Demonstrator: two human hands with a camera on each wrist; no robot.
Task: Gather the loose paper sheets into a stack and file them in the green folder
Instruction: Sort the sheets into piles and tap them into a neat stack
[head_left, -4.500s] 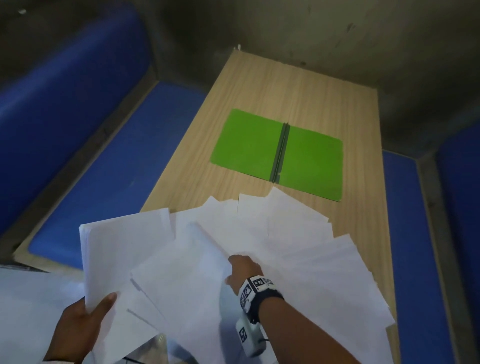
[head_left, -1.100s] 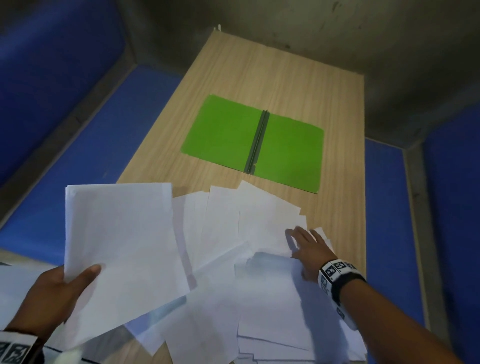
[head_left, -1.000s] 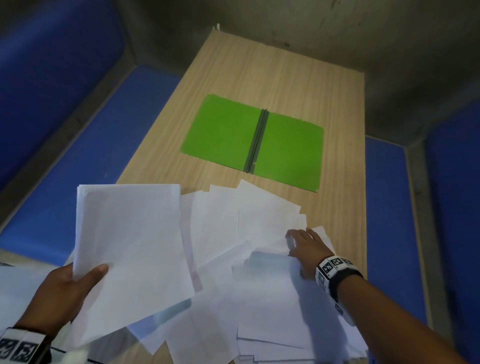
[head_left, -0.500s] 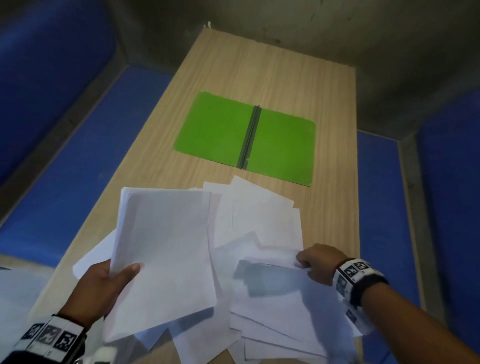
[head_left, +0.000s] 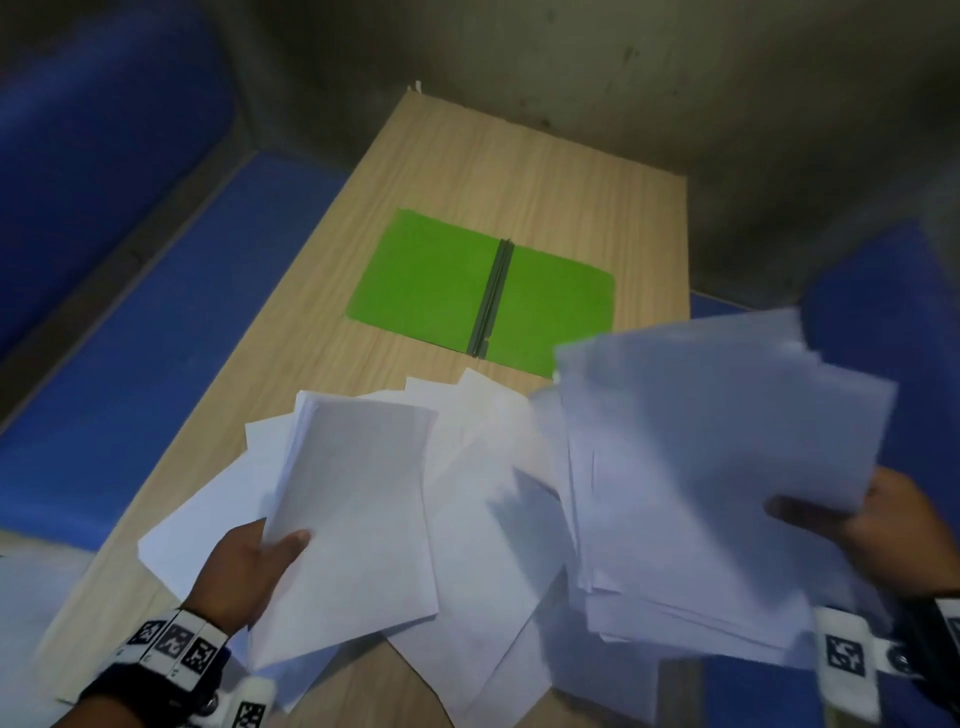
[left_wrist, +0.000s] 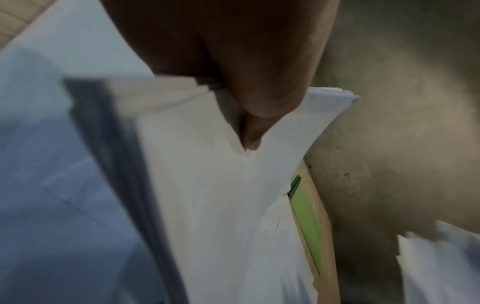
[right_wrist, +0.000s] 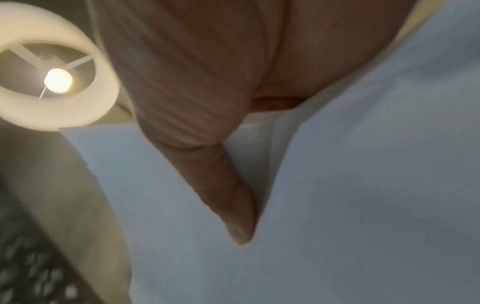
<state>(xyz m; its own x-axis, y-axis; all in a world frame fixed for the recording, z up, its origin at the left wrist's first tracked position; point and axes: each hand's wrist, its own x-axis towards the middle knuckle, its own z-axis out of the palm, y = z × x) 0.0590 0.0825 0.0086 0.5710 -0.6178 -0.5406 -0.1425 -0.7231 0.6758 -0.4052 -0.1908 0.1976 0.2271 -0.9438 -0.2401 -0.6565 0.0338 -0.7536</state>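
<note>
Head view: both hands grip paper sheaves (head_left: 358, 519); right sheaf (head_left: 717, 467) blurred, hides folder corner.

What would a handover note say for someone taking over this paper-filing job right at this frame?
Left hand: grips a squared bundle of white paper sheets, thumb on top.
Right hand: grips a larger, fanned bundle of white sheets, lifted and blurred.
Loose white sheets lie overlapped on the light wooden table.
Green folder lies open and empty beyond them.
Done: most sheets picked up.
Left: collect the rest, merge and square both bundles, file them in the folder.
</note>
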